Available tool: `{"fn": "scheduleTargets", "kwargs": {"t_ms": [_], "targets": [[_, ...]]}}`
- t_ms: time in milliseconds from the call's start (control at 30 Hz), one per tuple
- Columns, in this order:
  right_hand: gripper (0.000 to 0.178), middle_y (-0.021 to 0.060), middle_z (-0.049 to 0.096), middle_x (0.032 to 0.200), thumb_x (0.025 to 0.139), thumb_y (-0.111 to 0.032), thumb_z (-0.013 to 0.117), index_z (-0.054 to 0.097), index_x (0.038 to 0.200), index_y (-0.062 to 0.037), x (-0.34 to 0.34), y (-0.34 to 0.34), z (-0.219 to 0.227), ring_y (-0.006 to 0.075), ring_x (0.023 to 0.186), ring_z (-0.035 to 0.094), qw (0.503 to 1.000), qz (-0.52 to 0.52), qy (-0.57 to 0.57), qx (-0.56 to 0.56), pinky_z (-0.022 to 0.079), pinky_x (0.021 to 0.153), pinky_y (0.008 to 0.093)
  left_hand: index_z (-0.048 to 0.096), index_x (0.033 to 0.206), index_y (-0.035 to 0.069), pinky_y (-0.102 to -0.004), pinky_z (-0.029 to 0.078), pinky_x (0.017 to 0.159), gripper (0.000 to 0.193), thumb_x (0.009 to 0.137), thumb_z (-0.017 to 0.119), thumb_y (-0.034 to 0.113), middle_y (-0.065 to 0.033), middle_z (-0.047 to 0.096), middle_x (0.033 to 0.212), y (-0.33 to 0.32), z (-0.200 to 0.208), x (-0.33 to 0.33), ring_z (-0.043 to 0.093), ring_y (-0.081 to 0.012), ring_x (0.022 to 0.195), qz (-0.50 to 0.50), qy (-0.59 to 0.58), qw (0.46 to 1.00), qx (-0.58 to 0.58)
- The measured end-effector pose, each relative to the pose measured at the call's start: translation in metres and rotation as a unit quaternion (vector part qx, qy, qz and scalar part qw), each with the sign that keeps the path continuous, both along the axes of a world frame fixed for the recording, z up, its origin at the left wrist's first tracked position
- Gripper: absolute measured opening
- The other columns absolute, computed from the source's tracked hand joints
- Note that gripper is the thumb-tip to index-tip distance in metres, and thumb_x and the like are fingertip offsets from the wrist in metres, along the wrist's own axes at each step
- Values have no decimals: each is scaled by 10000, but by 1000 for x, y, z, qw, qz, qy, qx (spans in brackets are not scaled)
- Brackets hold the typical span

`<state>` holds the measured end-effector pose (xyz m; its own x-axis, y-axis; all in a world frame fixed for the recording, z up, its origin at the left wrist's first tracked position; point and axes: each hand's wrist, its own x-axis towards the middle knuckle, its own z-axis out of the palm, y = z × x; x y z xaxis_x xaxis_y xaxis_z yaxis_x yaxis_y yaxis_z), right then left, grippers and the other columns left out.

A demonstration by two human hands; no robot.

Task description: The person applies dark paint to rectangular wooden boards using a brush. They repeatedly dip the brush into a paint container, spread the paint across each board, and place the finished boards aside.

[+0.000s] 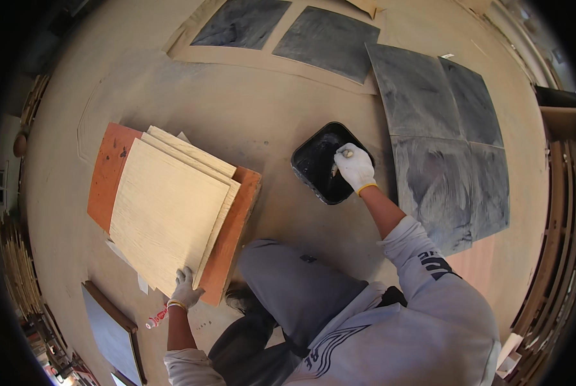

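My right hand (354, 165), in a white glove with a yellow cuff, is closed around what looks like a brush (334, 170). It is over a black tray (300, 168) with dark, wet-looking smears inside; the glove hides most of the brush. My left hand (185, 289), also gloved, lies with fingers apart on the near edge of the top pale wood-grain panel (167, 209). That panel is the uppermost of a slightly fanned stack, resting on a reddish-brown board (230, 242).
Dark-coated panels (423, 96) lie on the floor at right, with two more dark panels (326, 42) at the far side. A grey-topped board (113, 334) is at lower left, near a small red-and-white item (156, 318). Stacked boards (561, 212) line the right edge.
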<state>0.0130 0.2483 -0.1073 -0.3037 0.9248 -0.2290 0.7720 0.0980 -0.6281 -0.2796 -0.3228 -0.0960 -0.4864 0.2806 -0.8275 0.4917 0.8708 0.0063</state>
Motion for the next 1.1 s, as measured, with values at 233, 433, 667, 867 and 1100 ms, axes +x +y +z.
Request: {"fn": "scheduleTargets", "kwargs": {"t_ms": [233, 433, 667, 867, 1100], "targets": [[173, 72, 737, 820, 918, -216, 719, 770, 1008, -77, 32, -4, -9, 177, 642, 664, 968, -125, 196, -92, 547, 609, 334, 42, 1715, 108, -587, 284, 1260, 1180, 871, 789, 457, -359, 31, 1734, -8, 4, 3, 133, -560, 1593, -78, 13, 997, -11], [240, 51, 692, 792, 1029, -228, 599, 698, 1138, -38, 78, 3, 3, 99, 529, 490, 799, -306, 479, -194, 374, 440, 230, 123, 1721, 178, -667, 137, 1270, 1050, 928, 703, 549, -278, 54, 1765, -29, -9, 28, 61, -543, 1609, -66, 125, 987, 75], [219, 102, 762, 1004, 1061, -230, 630, 668, 1186, -55, -60, -78, 22, 149, 624, 651, 739, -39, 561, -371, 566, 525, 281, 199, 1715, 204, -714, 50, 1256, 963, 945, 687, 512, -234, 82, 1774, -50, -48, 66, 62, -515, 1618, -47, 276, 943, 179], [365, 155, 762, 1078, 1046, -145, 638, 587, 1378, -1, -248, -227, -16, 236, 787, 723, 787, 185, 425, -407, 598, 640, 344, 406, 1634, 98, -677, 55, 1280, 796, 973, 651, 470, -191, 359, 1701, -27, -68, 64, 270, -434, 1593, 79, 359, 862, 348], [572, 193, 729, 1249, 952, -181, 734, 558, 1462, 8, -265, -223, 33, 278, 925, 749, 820, 400, 107, -395, 594, 666, 338, 529, 1561, 121, -662, 204, 1246, 663, 968, 664, 387, -252, 380, 1676, -29, -63, 61, 324, -496, 1550, 224, 421, 836, 271]]}}
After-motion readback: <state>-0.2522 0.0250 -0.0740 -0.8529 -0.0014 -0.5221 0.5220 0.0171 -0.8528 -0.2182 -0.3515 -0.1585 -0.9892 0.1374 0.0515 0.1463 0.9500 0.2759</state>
